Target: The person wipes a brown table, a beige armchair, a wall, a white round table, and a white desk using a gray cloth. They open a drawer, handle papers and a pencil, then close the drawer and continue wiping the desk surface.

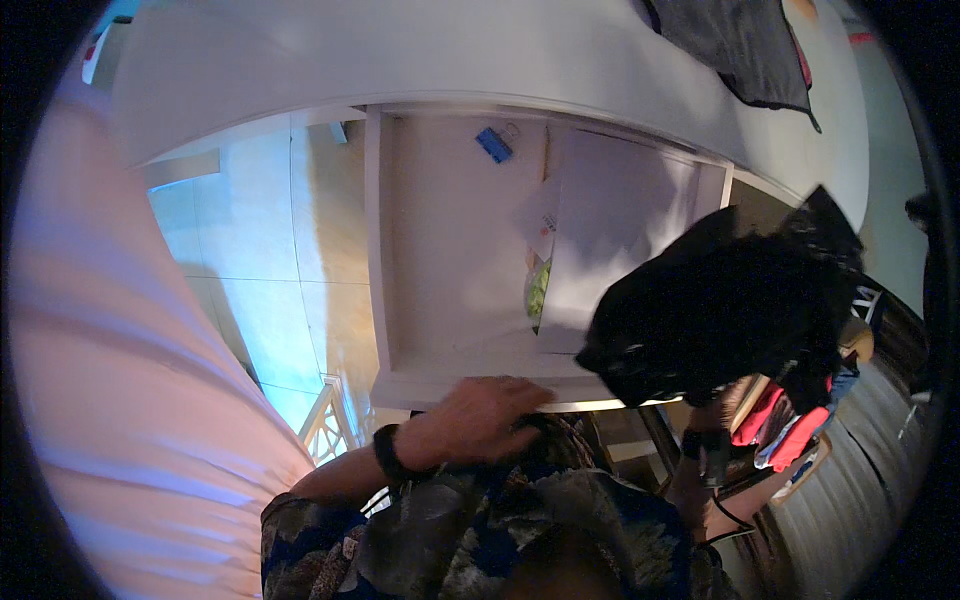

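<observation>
My left hand [480, 416] is at the front edge of an open white drawer [382, 240], with nothing seen in its grip; a dark band circles the wrist. To the right, my right hand [720, 412] is shut on a black bag or cloth [720, 315], which hides most of its fingers and overlaps the drawer's right side. Inside the drawer lie a blue binder clip [494, 145], a thin brown stick-like item [547, 154], a large pale sheet [615, 217] and a green item [538, 295] partly under the sheet.
Above the drawer is a white tabletop [465, 52] with a dark grey cloth item [750, 56] at right. A pink curtain [127, 337] hangs at left. At lower right, folded clothes [795, 435] lie in a container beside a grey pleated surface [862, 487].
</observation>
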Tool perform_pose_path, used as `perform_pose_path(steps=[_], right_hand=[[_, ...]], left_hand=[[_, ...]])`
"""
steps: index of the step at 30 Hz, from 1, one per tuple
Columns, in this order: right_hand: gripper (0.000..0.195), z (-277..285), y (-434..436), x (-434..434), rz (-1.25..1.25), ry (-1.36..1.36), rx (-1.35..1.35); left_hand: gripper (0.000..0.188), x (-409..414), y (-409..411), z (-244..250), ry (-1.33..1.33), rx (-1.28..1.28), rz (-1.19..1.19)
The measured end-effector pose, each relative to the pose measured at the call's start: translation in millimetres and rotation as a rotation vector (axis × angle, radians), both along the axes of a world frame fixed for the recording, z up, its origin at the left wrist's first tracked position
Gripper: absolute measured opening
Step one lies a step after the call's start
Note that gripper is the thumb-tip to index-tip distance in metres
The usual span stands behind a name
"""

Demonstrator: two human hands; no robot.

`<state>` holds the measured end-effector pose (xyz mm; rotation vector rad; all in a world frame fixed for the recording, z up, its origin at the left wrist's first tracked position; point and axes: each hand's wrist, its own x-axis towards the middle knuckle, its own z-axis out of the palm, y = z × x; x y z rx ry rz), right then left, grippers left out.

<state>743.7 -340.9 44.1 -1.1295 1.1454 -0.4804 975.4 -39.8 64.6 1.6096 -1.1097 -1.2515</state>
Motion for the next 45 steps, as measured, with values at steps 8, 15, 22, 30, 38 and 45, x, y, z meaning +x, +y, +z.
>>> perform_pose_path(steps=[8,15,22,30,38,45], right_hand=[[0.053,4,-52,-78,0.004,-0.031,-0.012],[0.041,26,5,80,-0.210,0.038,0.092],[0.035,4,-3,82,-0.196,-0.148,0.158],[0.033,-12,-6,81,-0.010,0.043,-0.036],[0.025,-2,-1,89,-0.221,-0.019,0.078],[0.026,-4,-3,90,-0.227,0.040,0.103]], left_hand=[[0.024,34,73,-11,-0.171,0.406,0.590],[0.023,25,31,-48,-0.408,0.510,0.220],[0.016,6,-14,-68,-0.583,0.441,-0.105],[0.013,-1,-15,-92,-0.700,0.609,-0.096],[0.016,20,-8,-79,-0.847,0.555,-0.087],[0.015,53,-26,-58,-0.589,0.652,-0.076]])
